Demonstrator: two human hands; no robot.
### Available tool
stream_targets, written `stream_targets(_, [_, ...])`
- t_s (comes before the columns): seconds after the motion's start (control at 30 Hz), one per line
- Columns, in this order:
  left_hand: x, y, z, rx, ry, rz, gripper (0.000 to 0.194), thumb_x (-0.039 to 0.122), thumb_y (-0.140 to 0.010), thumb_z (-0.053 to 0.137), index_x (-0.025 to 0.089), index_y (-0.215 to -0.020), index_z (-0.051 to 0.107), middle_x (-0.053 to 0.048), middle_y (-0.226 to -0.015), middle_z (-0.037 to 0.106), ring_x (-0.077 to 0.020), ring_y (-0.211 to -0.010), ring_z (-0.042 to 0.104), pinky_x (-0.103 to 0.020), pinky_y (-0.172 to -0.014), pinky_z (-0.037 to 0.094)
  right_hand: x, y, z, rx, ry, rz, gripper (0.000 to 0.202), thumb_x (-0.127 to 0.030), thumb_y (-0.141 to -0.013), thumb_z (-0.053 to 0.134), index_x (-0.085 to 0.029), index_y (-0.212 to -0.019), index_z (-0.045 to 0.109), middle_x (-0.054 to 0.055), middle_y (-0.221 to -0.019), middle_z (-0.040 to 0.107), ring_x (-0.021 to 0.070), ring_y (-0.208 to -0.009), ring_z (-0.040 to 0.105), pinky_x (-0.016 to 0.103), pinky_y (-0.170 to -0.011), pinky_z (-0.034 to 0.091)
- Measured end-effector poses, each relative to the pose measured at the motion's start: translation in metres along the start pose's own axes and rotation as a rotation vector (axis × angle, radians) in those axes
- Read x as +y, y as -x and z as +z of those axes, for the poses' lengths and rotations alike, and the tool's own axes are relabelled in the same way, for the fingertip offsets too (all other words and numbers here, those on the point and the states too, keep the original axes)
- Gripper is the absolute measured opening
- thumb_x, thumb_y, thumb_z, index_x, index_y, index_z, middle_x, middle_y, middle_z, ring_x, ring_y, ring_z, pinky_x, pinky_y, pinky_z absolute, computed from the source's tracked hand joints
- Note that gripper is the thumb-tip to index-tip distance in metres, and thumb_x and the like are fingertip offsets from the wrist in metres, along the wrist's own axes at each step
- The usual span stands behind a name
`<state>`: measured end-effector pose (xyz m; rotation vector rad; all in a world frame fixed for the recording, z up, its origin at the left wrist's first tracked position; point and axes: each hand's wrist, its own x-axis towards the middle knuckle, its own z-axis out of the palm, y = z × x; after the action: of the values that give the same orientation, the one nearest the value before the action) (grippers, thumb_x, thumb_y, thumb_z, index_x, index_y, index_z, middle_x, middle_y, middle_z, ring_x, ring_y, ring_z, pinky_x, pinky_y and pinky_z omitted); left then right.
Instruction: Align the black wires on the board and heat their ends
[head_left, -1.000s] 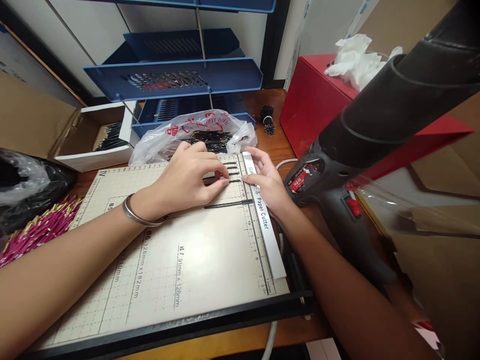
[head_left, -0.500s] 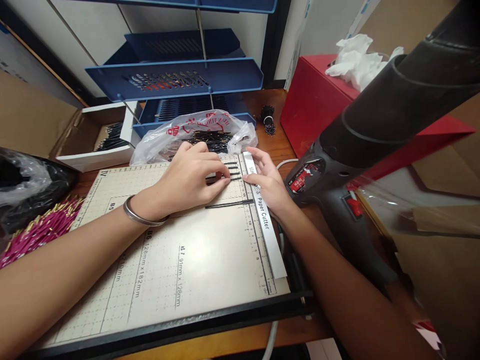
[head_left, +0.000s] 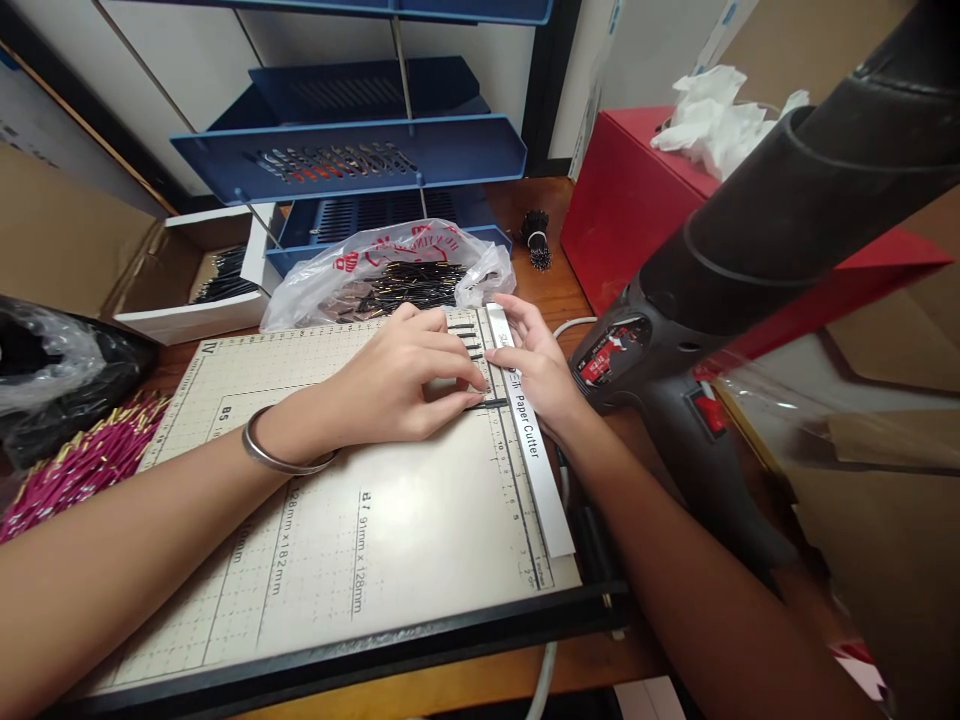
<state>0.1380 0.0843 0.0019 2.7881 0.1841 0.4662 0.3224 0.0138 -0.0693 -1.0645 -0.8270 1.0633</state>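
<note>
My left hand (head_left: 416, 375) lies over the paper cutter (head_left: 427, 530), thumb and forefinger pinched on a short black cord (head_left: 493, 404) at the ruled right edge. Much of that cord is under the fingers. A few more short black cords (head_left: 471, 337) lie side by side just beyond, their left parts hidden by the hand. My right hand (head_left: 536, 362) grips the cutter's white edge strip (head_left: 534, 450), with the thumb across its top and the other fingers on the far side.
Behind the cutter lie a plastic bag of black cords (head_left: 420, 285) and a blue tiered rack (head_left: 360, 160). Magenta cords (head_left: 86, 465) fill the left side. At right stand a red box (head_left: 615, 210) and a thick black tube with a handle (head_left: 750, 270). A bundle (head_left: 536, 240) sits behind.
My left hand has moved right and a little nearer, from the farther cords to the nearest one. My right hand stays where it was on the strip.
</note>
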Motion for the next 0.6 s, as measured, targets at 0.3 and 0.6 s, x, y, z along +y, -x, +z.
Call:
stream_targets(0.3, [-0.0005,0.0004,-0.0004,-0.045,0.017,0.005,0.02,0.031,-0.103,0.064,0.025,-0.094,0.081,-0.001,-0.088,0.082,-0.023,-0.088,0.059,-0.041,-0.083,0.032,0.0005,0.0001,-0.0003,-0.005,0.001,0.0,0.072,-0.027,-0.06,0.076,-0.03,-0.127,0.051,0.005,-0.139,0.068,0.031,-0.141,0.06,0.052,-0.13,0.043])
stream_targets(0.6, [-0.0015,-0.0009,-0.0041,0.005,-0.157,0.07,0.025,0.027,-0.104,0.06,0.025,-0.089,0.08,-0.001,-0.082,0.081,-0.0213,-0.078,0.054,-0.042,-0.079,0.029,-0.0048,0.0009,0.004,0.024,-0.034,0.034,0.075,-0.027,-0.054,0.076,-0.027,-0.125,0.052,0.007,-0.131,0.067,0.0322,-0.136,0.06,0.052,-0.128,0.043])
